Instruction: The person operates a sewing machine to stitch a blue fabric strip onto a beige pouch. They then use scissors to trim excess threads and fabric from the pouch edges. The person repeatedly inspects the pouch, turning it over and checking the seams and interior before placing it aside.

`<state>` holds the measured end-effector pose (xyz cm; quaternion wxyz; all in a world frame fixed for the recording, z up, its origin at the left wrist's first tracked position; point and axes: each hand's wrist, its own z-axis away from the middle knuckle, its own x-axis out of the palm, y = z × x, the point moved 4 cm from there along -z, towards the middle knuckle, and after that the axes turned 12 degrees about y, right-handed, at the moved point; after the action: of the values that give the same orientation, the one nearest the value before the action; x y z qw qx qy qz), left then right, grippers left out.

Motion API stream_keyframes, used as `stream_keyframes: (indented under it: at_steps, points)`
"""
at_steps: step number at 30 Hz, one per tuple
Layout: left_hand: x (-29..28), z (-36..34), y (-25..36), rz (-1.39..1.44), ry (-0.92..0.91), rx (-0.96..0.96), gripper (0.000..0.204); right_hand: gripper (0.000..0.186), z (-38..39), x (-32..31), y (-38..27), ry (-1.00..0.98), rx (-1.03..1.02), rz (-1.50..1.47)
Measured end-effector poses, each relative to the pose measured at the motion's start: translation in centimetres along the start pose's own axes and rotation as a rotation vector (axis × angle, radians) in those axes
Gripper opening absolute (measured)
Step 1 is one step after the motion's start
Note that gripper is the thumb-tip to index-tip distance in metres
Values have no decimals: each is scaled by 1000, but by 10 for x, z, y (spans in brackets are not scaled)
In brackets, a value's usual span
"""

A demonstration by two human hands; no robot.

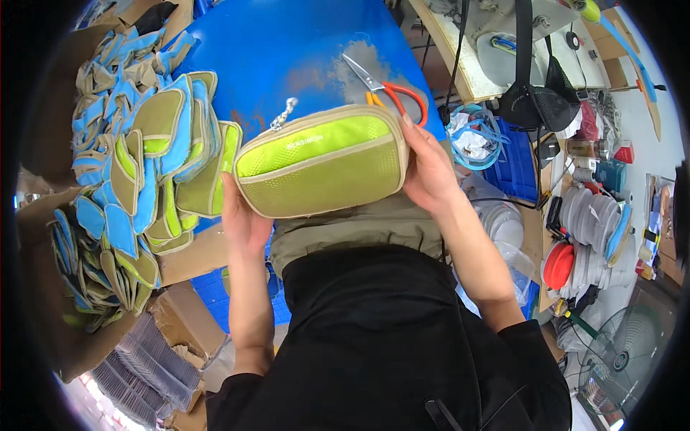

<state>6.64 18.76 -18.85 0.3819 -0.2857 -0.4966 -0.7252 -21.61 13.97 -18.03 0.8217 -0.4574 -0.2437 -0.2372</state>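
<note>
Between my two hands I hold up a green zip pouch (320, 176), its upper panel bright lime and its lower panel olive, with beige piping along the edges. My left hand (243, 215) grips its left end, the fingers mostly hidden behind it. The right end is held by my right hand (430, 165), thumb on the front edge. A pale twisted cord (284, 113) sticks up from the pouch's top edge. Just beyond the pouch, scissors with red-orange handles (388, 92) lie on the blue tabletop (287, 50), blades pointing away to the left.
Left of me, cardboard boxes hold piles of blue, green and tan sewn pieces (162, 136). A sewing machine table (460, 57) stands at the far right. Rolls of tape or binding (589, 215) and a fan (624, 359) are on the right. A blue wire basket (474, 136) holds scraps.
</note>
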Motion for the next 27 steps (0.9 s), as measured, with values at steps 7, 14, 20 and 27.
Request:
stream_keyframes:
  at_steps: [7,14,20,27]
  points:
    - [-8,-17,-19,199,-30,-92,53,43,-11,11,-6,25,12,-110]
    - [10,-24,-15,116,39,-69,52,50,-25,4,-3,97,-90,-32]
    - [24,-29,-18,36,167,-54,48,56,-36,-10,4,137,7,-133]
    - [36,-25,-17,-16,122,19,50,49,-34,-10,6,128,52,-204]
